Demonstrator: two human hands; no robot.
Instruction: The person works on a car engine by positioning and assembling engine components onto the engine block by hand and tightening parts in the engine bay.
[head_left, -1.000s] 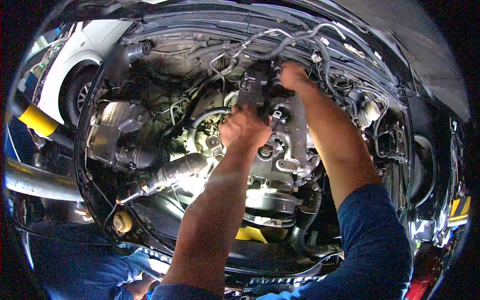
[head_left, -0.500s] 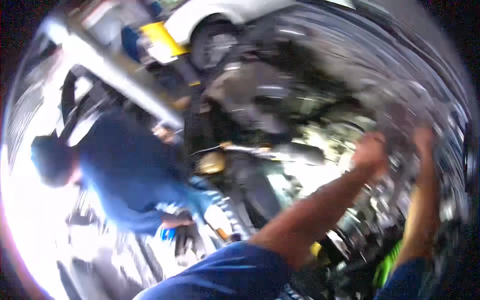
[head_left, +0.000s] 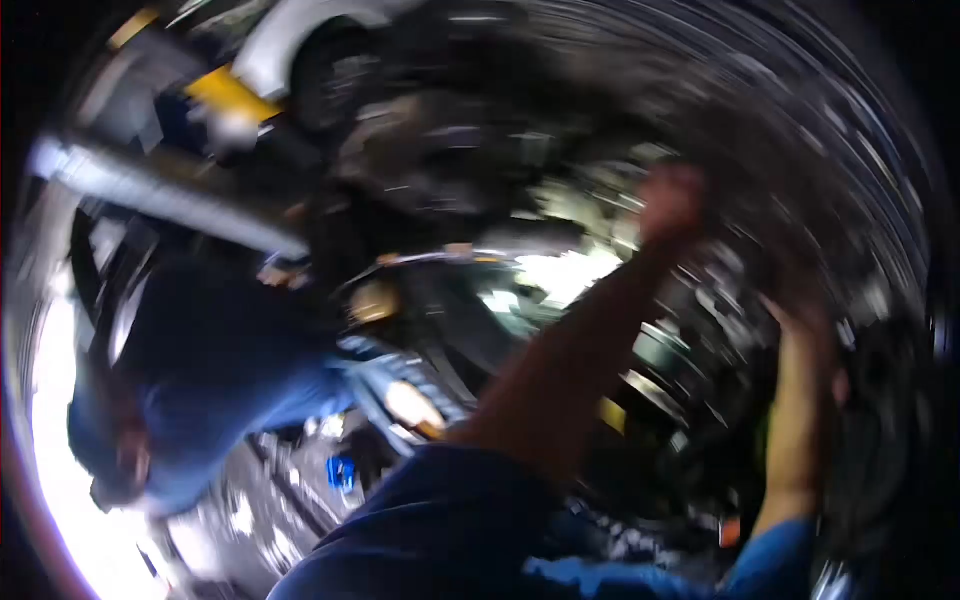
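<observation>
The grip of the left hand [head_left: 672, 205] is too blurred to read: the hand looks bunched over the engine [head_left: 725, 275], but whether it holds anything cannot be told. The right hand [head_left: 803, 295] is a dark smear at the end of its forearm, and its grip cannot be told either.

In the head view, the only one, the picture was sharp and level a second ago, with the engine near the middle; now it is tilted and smeared, with the engine on the right side. The right hand now appears lower than the left, where before it was higher. The co-worker [head_left: 235, 350], barely in view a second ago, now fills much of the left side, head lower than half a second ago.

The engine sits in the open bay between and beneath the two forearms, mostly dark and streaked, with a brightly lit patch left of the left forearm. Left of it lie a round yellowish cap [head_left: 375, 300] and, farther off, a silvery pole [head_left: 170, 195].
</observation>
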